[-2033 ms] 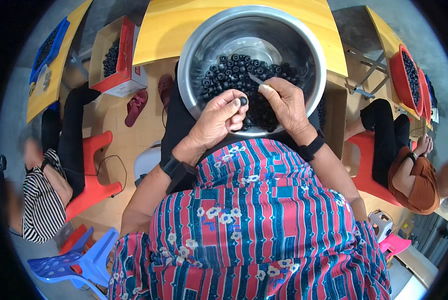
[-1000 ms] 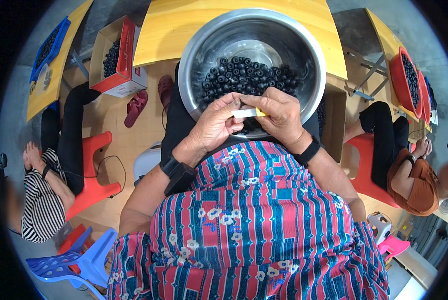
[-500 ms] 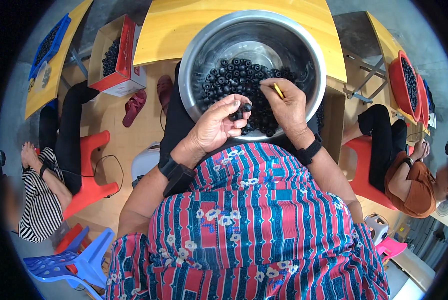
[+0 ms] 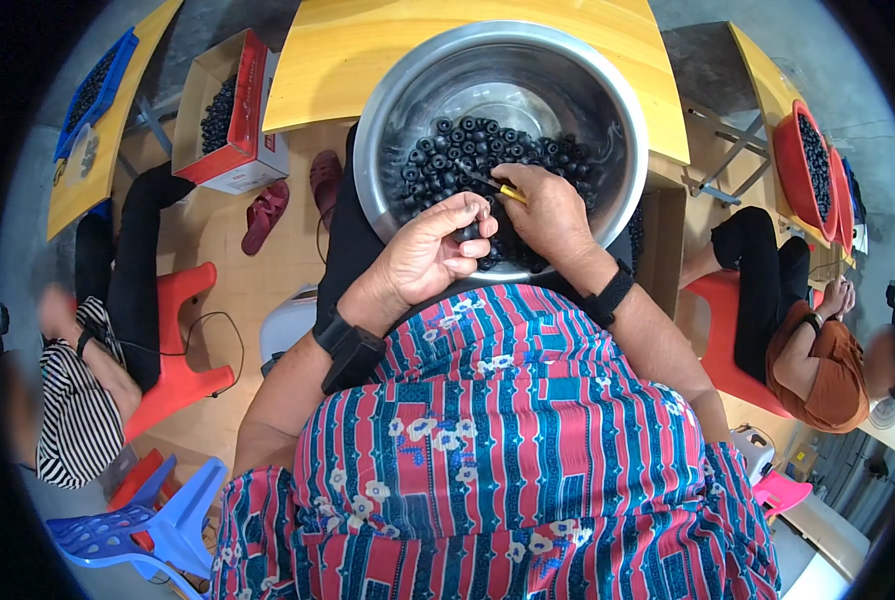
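Note:
A wide steel bowl (image 4: 628, 200) rests on my lap against the table, holding many small black ring-shaped parts (image 4: 478, 140) with holes through them. Over its near left side, my left hand (image 4: 430, 250) is closed around one or more of these black parts (image 4: 468, 231), mostly hidden by the fingers. Close beside it, my right hand (image 4: 553, 215) grips a small yellow-handled knife (image 4: 513, 193). Its thin dark blade points left, just above my left fingertips. Whether the blade touches a part cannot be made out.
A yellow table (image 4: 338, 60) stands ahead. Left of it, a red-and-white carton (image 4: 238, 130) holds more black parts. Red basins (image 4: 803, 180) sit on the right-hand table. Two seated people flank me. Red slippers (image 4: 265, 215) and a blue chair (image 4: 158, 520) are at left.
My right hand has moved left toward my left hand, turning the knife so its blade points left. The black part at my left fingertips now sits lower and more covered.

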Demonstrator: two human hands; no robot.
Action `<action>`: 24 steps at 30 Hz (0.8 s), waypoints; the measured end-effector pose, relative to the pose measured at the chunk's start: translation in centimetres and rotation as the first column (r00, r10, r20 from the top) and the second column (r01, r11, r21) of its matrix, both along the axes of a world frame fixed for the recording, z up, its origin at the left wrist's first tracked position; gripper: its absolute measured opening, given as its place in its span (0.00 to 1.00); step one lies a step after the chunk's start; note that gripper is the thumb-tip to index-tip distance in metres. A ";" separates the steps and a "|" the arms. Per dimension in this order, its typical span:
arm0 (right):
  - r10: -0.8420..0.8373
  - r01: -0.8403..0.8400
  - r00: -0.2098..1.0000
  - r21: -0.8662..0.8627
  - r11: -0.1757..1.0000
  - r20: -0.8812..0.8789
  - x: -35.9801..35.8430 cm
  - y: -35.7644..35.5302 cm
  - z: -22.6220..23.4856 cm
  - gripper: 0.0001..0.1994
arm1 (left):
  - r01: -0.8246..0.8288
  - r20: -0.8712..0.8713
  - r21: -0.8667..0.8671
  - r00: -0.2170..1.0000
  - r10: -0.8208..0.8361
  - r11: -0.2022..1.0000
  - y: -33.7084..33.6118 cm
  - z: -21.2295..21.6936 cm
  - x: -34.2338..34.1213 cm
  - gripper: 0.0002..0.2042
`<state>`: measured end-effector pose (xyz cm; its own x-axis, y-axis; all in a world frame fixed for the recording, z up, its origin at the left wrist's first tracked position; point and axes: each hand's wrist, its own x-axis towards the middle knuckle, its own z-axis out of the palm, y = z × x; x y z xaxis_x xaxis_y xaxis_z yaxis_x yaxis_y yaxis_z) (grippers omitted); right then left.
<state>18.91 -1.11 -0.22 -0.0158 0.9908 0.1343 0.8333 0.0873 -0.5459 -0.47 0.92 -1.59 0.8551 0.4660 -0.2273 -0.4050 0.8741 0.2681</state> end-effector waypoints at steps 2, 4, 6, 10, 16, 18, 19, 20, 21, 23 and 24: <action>0.009 -0.009 1.000 -0.016 1.000 -0.001 0.2 0.0 0.0 0.12 | -0.011 0.015 -0.015 1.000 0.011 1.000 0.0 0.1 0.1 0.06; 0.016 -0.016 1.000 -0.034 0.999 -0.004 0.2 0.0 -0.1 0.12 | -0.019 0.028 -0.034 0.999 0.020 0.999 0.0 0.0 0.0 0.06; 0.020 -0.020 1.000 -0.014 1.000 0.021 0.3 0.1 -0.2 0.12 | -0.026 0.031 -0.016 0.999 0.027 1.000 0.1 -0.1 0.0 0.06; 0.015 -0.009 0.997 -0.085 0.996 0.080 0.0 0.2 0.2 0.12 | -0.044 0.009 -0.031 0.999 0.044 0.999 0.0 -0.1 0.1 0.05; 0.024 0.015 0.983 -0.211 0.977 0.182 -0.4 0.4 1.2 0.12 | -0.047 -0.053 0.006 0.997 0.047 0.999 0.0 0.0 0.3 0.05; 0.028 0.011 0.986 -0.229 0.973 0.166 -0.3 0.6 1.1 0.15 | -0.051 -0.040 0.003 0.998 0.051 0.999 0.0 -0.2 0.2 0.06; 0.027 0.011 0.986 -0.226 0.974 0.165 -0.2 0.6 1.2 0.15 | -0.050 -0.042 0.006 0.998 0.050 0.999 0.0 -0.3 0.3 0.06; 0.054 -0.010 0.984 -0.246 0.969 0.170 0.0 0.6 1.3 0.14 | -0.053 -0.026 0.016 0.998 0.054 0.998 0.1 -0.3 0.3 0.06; 0.080 -0.031 0.981 -0.266 0.963 0.174 0.2 0.6 1.3 0.14 | -0.055 -0.010 0.026 0.998 0.056 0.998 0.0 -0.3 0.3 0.07; 0.101 -0.046 0.975 -0.266 0.963 0.196 0.2 0.5 1.2 0.14 | -0.056 -0.007 0.033 0.998 0.056 0.998 0.0 -0.5 0.4 0.07; 0.125 -0.062 0.968 -0.271 0.960 0.220 0.2 0.4 1.1 0.14 | -0.058 -0.001 0.036 0.998 0.058 0.998 0.0 -0.5 0.4 0.07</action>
